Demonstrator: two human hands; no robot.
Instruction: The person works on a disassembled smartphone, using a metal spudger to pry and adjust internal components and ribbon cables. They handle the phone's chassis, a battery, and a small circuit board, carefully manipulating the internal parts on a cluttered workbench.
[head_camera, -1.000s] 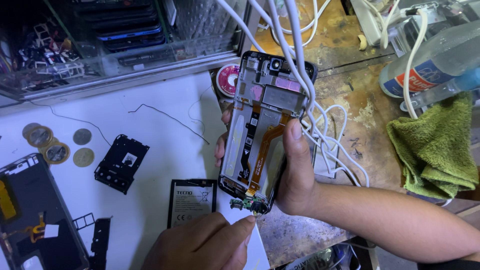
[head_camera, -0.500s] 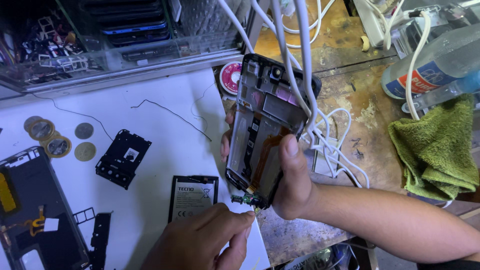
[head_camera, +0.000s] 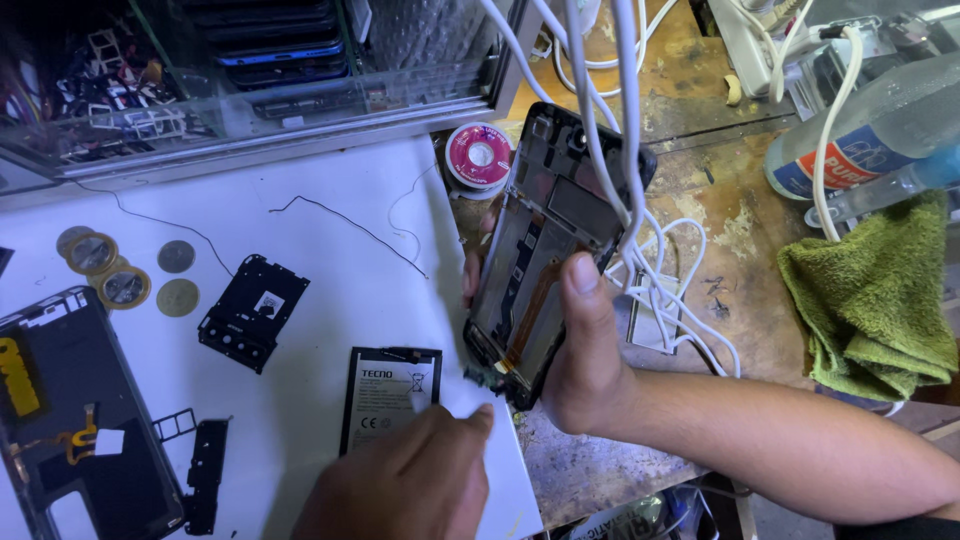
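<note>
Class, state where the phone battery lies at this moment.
In the head view, the battery lies flat on the white mat, lower centre, just above the left hand and left of the opened phone.
</note>
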